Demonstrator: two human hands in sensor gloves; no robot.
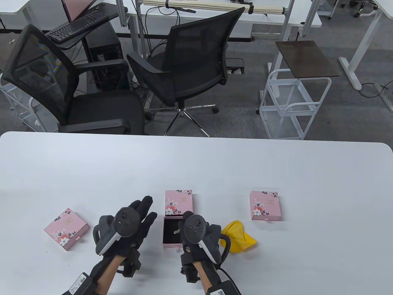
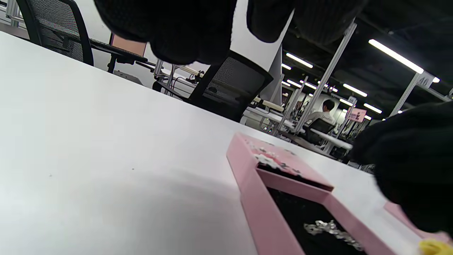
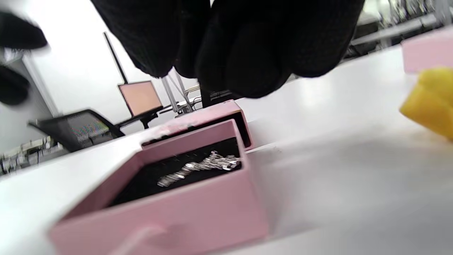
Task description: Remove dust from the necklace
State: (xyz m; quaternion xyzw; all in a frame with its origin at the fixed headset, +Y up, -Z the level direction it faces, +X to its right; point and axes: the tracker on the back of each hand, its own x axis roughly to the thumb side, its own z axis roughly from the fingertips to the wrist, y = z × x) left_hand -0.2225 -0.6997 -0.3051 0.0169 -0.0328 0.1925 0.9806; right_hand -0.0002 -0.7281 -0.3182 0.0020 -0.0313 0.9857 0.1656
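A silver necklace (image 1: 176, 231) lies on the black lining of an open pink drawer tray (image 1: 172, 245) at the table's front middle. Its floral sleeve (image 1: 178, 201) stands just behind the tray. My right hand (image 1: 186, 219) hovers over the tray's right side; in the right wrist view its fingers (image 3: 247, 46) hang bunched above the necklace (image 3: 201, 166), holding nothing. My left hand (image 1: 147, 209) floats just left of the tray with straight fingers and is empty. A yellow cloth (image 1: 238, 236) lies crumpled to the right of my right hand.
Two closed pink floral boxes sit on the white table, one at the front left (image 1: 66, 229) and one to the right (image 1: 265, 205). Black office chairs (image 1: 187, 61) and a white cart (image 1: 291, 104) stand beyond the far edge.
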